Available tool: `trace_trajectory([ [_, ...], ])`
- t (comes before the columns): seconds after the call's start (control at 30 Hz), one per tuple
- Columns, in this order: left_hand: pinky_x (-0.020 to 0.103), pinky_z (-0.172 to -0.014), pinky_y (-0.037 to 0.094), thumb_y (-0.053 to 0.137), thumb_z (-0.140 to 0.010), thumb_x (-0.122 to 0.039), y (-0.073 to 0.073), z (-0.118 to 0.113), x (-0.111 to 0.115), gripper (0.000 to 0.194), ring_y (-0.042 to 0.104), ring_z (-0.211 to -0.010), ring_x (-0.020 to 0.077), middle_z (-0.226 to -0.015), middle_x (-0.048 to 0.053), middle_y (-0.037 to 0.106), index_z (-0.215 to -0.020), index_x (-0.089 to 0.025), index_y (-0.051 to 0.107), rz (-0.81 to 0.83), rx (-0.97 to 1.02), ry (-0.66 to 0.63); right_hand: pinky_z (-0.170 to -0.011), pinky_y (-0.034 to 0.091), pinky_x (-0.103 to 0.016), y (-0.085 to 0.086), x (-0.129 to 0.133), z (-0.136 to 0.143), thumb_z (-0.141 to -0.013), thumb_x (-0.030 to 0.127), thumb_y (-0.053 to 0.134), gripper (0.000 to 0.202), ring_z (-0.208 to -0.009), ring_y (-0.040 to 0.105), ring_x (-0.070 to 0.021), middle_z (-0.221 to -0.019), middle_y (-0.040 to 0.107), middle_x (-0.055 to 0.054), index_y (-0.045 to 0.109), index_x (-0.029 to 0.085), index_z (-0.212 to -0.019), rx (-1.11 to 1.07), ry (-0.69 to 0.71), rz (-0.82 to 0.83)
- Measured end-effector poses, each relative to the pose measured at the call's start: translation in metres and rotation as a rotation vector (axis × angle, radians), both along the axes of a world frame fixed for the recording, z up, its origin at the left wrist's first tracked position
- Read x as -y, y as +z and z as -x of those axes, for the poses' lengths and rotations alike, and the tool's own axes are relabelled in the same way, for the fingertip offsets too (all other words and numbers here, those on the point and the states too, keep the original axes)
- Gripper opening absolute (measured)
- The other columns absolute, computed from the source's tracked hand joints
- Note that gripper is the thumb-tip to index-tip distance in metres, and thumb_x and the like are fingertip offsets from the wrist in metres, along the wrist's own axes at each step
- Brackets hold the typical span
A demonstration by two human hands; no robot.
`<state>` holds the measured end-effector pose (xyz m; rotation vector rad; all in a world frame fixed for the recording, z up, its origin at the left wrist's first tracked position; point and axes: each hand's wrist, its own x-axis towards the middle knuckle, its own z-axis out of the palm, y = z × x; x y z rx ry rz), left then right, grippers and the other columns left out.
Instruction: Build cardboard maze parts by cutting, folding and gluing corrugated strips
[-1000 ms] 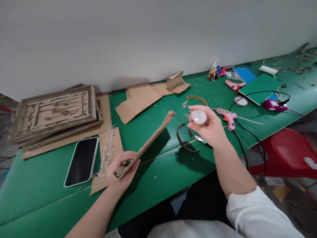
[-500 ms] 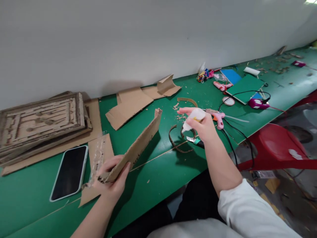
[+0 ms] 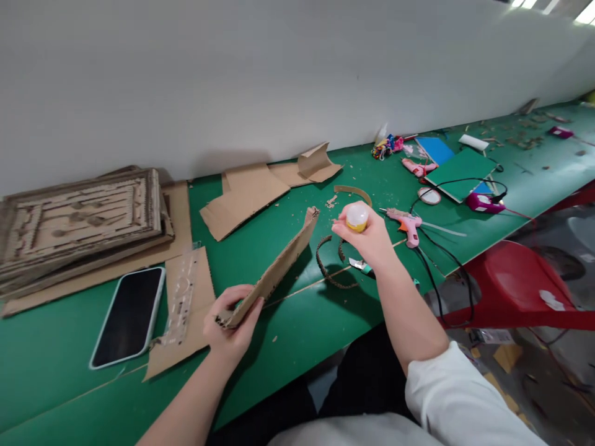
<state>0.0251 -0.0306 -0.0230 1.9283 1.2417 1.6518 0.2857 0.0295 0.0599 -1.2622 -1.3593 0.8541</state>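
My left hand [image 3: 233, 322] pinches the near end of a long piece of cardboard [image 3: 279, 267], which is held on edge above the table and slants away to the right. My right hand [image 3: 372, 238] is wrapped round a small white bottle with a yellow label [image 3: 357, 218]; its base faces me, and its nozzle is hidden. Below the right hand lie a utility knife [image 3: 360, 265] and a curved cardboard strip [image 3: 324, 263]. Just to the right of that hand rests a pink glue gun [image 3: 406, 224] with a clear stick in its back.
A stack of layered cardboard panels [image 3: 88, 217], a phone [image 3: 130, 316] and a clear ruler [image 3: 183, 297] lie on the left. Cardboard offcuts [image 3: 251, 195] lie by the wall. Black cables run past a purple box [image 3: 486, 202]. A red chair [image 3: 515, 279] stands right of the green table [image 3: 288, 371].
My left hand has shifted right with the cardboard. The bottle in my right hand has turned, from its nozzle pointing down left to its base facing me.
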Motion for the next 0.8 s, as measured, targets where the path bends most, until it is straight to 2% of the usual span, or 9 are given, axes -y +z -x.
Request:
trace_trajectory([
  [0.1, 0.027, -0.063, 0.054, 0.066, -0.074, -0.011, 0.000, 0.000, 0.000, 0.010, 0.066, -0.071, 0.0153, -0.077, 0.001, 0.066, -0.079, -0.017, 0.059, 0.004, 0.006, -0.022, -0.071, 0.047, -0.029, 0.000, 0.004, 0.003, -0.069, 0.038, 0.073, 0.036, -0.068, 0.052, -0.0111, -0.076, 0.053, 0.004, 0.058, 0.024, -0.099, -0.081, 0.119, 0.007],
  [0.2, 0.027, -0.063, 0.054, 0.066, -0.074, -0.011, 0.002, -0.001, 0.000, 0.010, 0.066, -0.071, 0.0161, -0.077, 0.002, 0.067, -0.079, -0.017, 0.060, 0.008, 0.018, -0.028, -0.078, 0.049, -0.032, -0.004, 0.007, 0.005, -0.072, 0.031, 0.071, 0.052, -0.071, 0.052, -0.0114, -0.079, 0.053, 0.004, 0.052, 0.027, -0.120, -0.149, 0.214, 0.031],
  [0.3, 0.028, -0.063, 0.055, 0.066, -0.074, -0.013, 0.005, -0.002, 0.000, 0.009, 0.066, -0.070, 0.0167, -0.077, 0.002, 0.067, -0.079, -0.017, 0.060, 0.018, 0.011, -0.044, -0.080, 0.050, -0.034, -0.010, 0.007, 0.008, -0.072, 0.027, 0.070, 0.059, -0.071, 0.054, -0.0117, -0.081, 0.054, 0.003, 0.049, 0.028, -0.127, -0.229, 0.287, 0.070],
  [0.4, 0.026, -0.064, 0.055, 0.065, -0.076, -0.012, 0.008, -0.004, 0.000, 0.009, 0.066, -0.070, 0.0148, -0.077, 0.001, 0.067, -0.080, -0.017, 0.059, 0.020, 0.012, -0.048, -0.075, 0.052, -0.031, -0.013, 0.008, 0.013, -0.071, 0.029, 0.072, 0.051, -0.064, 0.054, -0.0095, -0.076, 0.056, 0.005, 0.056, 0.027, -0.119, -0.304, 0.288, 0.089],
  [0.53, 0.024, -0.064, 0.056, 0.067, -0.076, -0.015, 0.004, -0.006, 0.001, 0.021, 0.067, -0.071, 0.0131, -0.083, 0.001, 0.067, -0.095, -0.017, 0.058, 0.029, 0.065, -0.009, -0.069, 0.052, -0.031, -0.004, 0.011, 0.022, -0.074, 0.036, 0.071, 0.016, -0.049, 0.051, -0.0082, -0.055, 0.054, 0.007, 0.068, 0.023, -0.081, -0.431, 0.215, -0.025],
  [0.6, 0.024, -0.065, 0.057, 0.068, -0.076, -0.017, 0.000, -0.006, 0.001, 0.028, 0.068, -0.072, 0.0125, -0.085, 0.001, 0.067, -0.102, -0.018, 0.056, 0.039, 0.099, -0.020, -0.063, 0.050, -0.030, 0.005, 0.014, 0.028, -0.075, 0.041, 0.069, 0.020, -0.052, 0.054, -0.0103, -0.056, 0.057, 0.004, 0.069, 0.022, -0.073, -0.406, 0.162, -0.141],
  [0.67, 0.024, -0.067, 0.057, 0.067, -0.077, -0.018, -0.003, -0.006, 0.001, 0.030, 0.068, -0.073, 0.0121, -0.085, 0.001, 0.067, -0.105, -0.018, 0.055, 0.048, 0.125, -0.045, -0.051, 0.043, -0.028, 0.016, 0.018, 0.036, -0.077, 0.051, 0.064, 0.031, -0.054, 0.053, -0.0120, -0.061, 0.059, 0.000, 0.072, 0.021, -0.073, -0.330, 0.134, -0.261],
  [0.73, 0.023, -0.067, 0.057, 0.067, -0.078, -0.019, -0.003, -0.005, 0.000, 0.027, 0.068, -0.073, 0.0120, -0.085, 0.002, 0.067, -0.103, -0.018, 0.056, 0.050, 0.135, -0.060, -0.040, 0.033, -0.027, 0.025, 0.021, 0.050, -0.080, 0.059, 0.054, 0.042, -0.047, 0.047, -0.0114, -0.054, 0.053, 0.000, 0.072, 0.022, -0.073, -0.248, 0.159, -0.346],
  [0.8, 0.023, -0.067, 0.057, 0.067, -0.078, -0.020, -0.001, -0.005, 0.000, 0.021, 0.067, -0.073, 0.0120, -0.084, 0.002, 0.067, -0.098, -0.018, 0.058, 0.052, 0.119, -0.068, -0.034, 0.025, -0.027, 0.032, 0.024, 0.069, -0.084, 0.061, 0.046, 0.047, -0.038, 0.039, -0.0099, -0.046, 0.045, 0.002, 0.070, 0.023, -0.071, -0.187, 0.199, -0.404],
])
